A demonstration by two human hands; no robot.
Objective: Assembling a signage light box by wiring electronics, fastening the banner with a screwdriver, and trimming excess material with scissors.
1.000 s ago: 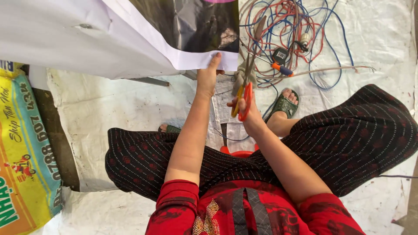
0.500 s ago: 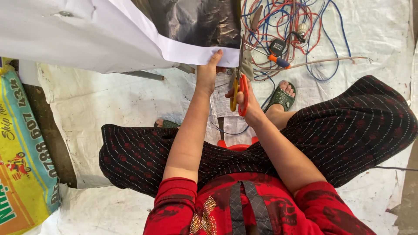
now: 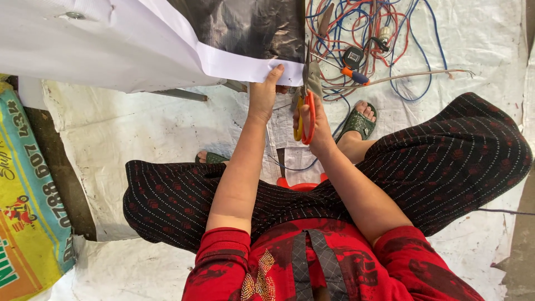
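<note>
Pinch on sheet edge, scissors at the cut line

Pinching the lower white edge of the large printed sheet (image 3: 167, 50) between thumb and fingers: left hand (image 3: 264, 92), thumb on top, fingers hidden beneath. Sheet hanging across the upper frame, white face on the left, dark printed side toward the middle, its lower corner just beside the scissors. Further left on the ground: yellow and green printed sack (image 3: 25, 200) lying flat on the white ground sheet (image 3: 128, 128).

Right of the pinch: right hand (image 3: 315, 125) closed through the orange and yellow loops of the scissors (image 3: 305, 103), blades pointing up into the sheet edge. Blade gap not readable from this angle.

Judgement for a clean cut: keep the pinched edge taut and near the blades, feed the sheet straight into the throat, use long strokes without fully snapping the tips shut, keep the thumb out of the blade path.

Far right: tangle of red and blue wires (image 3: 379, 39), well apart from the blades.
</note>
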